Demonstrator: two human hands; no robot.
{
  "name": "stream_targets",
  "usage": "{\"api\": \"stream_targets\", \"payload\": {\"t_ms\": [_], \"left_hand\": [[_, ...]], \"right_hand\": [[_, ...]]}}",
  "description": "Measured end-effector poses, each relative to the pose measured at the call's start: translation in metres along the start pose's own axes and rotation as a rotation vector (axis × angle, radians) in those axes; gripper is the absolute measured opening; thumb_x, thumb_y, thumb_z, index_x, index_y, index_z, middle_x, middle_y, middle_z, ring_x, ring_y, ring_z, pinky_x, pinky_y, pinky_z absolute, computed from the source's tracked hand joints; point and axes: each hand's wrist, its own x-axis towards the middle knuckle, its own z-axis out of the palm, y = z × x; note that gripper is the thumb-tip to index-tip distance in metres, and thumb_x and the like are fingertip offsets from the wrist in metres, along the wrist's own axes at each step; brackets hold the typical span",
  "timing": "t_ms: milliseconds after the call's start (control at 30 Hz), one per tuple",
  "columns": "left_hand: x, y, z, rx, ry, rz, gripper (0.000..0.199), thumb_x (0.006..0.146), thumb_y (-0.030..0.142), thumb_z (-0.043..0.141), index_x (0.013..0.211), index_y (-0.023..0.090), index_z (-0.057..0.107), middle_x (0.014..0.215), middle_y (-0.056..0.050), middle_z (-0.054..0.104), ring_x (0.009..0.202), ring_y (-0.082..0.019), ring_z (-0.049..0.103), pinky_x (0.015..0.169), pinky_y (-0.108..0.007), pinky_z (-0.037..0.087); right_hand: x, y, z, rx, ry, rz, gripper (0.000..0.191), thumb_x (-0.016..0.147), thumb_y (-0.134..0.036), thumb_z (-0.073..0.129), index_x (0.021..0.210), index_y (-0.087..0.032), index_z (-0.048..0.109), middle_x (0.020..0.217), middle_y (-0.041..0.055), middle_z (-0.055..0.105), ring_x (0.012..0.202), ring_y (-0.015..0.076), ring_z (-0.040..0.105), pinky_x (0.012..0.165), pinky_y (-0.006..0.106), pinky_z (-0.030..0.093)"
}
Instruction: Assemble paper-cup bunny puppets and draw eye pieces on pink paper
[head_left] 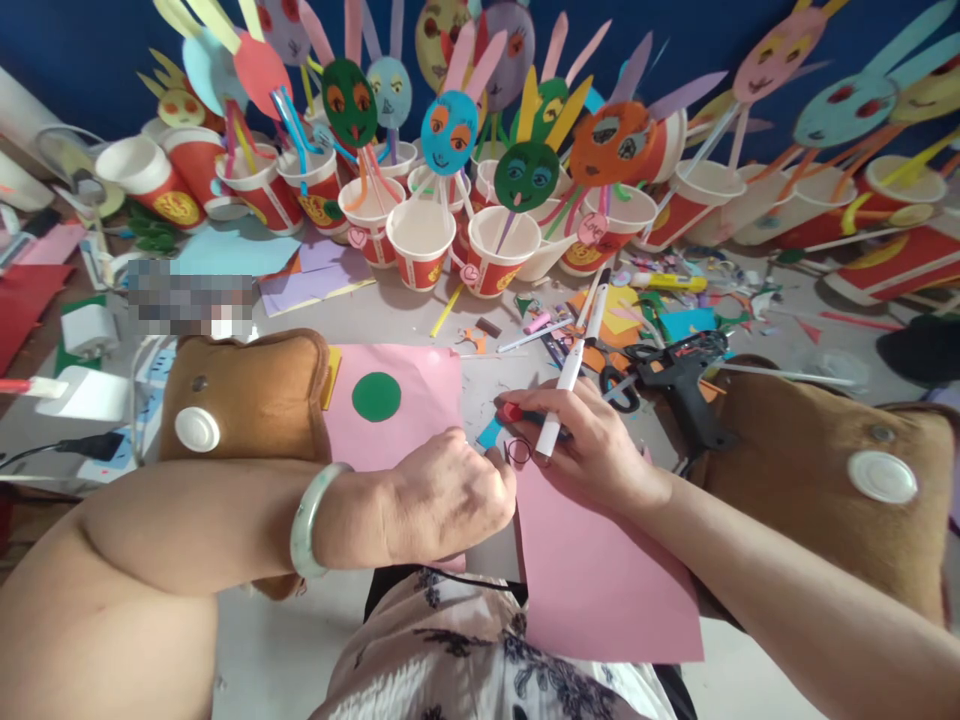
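Observation:
My left hand (450, 495) is closed near the middle of the table, knuckles up; what its fingertips pinch, if anything, is hidden. Just to its right, my right hand (600, 450) grips a white pen (562, 400) that slants up and away. A dark object with a red part (513, 411) also shows at the right fingers. Between the hands lies a small dark ring outline (518, 451). Pink paper (607, 590) lies under my right wrist and hangs toward my lap. Another pink sheet (427, 385) with a green circle (376, 397) lies beyond my left hand.
Paper cups (421, 245) holding rabbit-faced figures line the back. A black glue gun (686, 385), scissors (619, 385) and paper scraps lie at right. Brown cushions (247, 390) flank the hands, the other (817, 480) at right. White adapters (90, 330) and cables are at left.

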Motion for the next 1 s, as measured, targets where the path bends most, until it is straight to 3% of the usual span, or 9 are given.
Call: {"api": "stream_targets", "payload": {"t_ms": [300,600,767,1000], "left_hand": [[-0.0038,0.0002,0.0025,-0.02,-0.021,0.002,0.041,0.09,0.026,0.051,0.128,0.011,0.054,0.088,-0.012,0.065,0.08,-0.026,0.061,0.075,-0.044,0.047],[-0.0043,-0.0003,0.0008,-0.021,-0.06,0.008,0.048,0.088,0.029,0.053,0.132,0.011,0.051,0.091,-0.011,0.065,0.081,-0.025,0.06,0.074,-0.042,0.046],[-0.0028,-0.0023,-0.0021,-0.048,-0.089,0.034,0.046,0.088,0.03,0.054,0.129,0.01,0.053,0.091,-0.012,0.065,0.081,-0.024,0.06,0.072,-0.041,0.045],[-0.0061,0.0007,0.0048,0.014,-0.038,0.035,0.045,0.091,0.028,0.049,0.132,0.009,0.05,0.095,-0.013,0.063,0.085,-0.025,0.059,0.076,-0.043,0.046]], "right_hand": [[0.0003,-0.0019,-0.0081,0.064,0.019,0.142,0.038,0.079,-0.017,0.065,0.115,-0.028,0.059,0.11,0.0075,0.075,0.099,0.0297,0.07,0.085,0.048,0.056],[-0.0003,-0.0014,-0.0073,0.108,0.099,0.261,0.035,0.072,-0.01,0.061,0.103,-0.027,0.058,0.096,0.0064,0.075,0.088,0.0282,0.072,0.076,0.046,0.058],[0.0006,-0.0027,-0.0074,0.114,0.096,0.217,0.03,0.076,-0.012,0.061,0.102,-0.027,0.058,0.093,0.006,0.075,0.086,0.027,0.071,0.077,0.046,0.057],[0.0001,-0.0004,-0.004,0.121,0.117,0.078,0.024,0.082,-0.02,0.068,0.103,-0.026,0.058,0.094,0.0062,0.075,0.085,0.0259,0.07,0.076,0.044,0.057]]}}
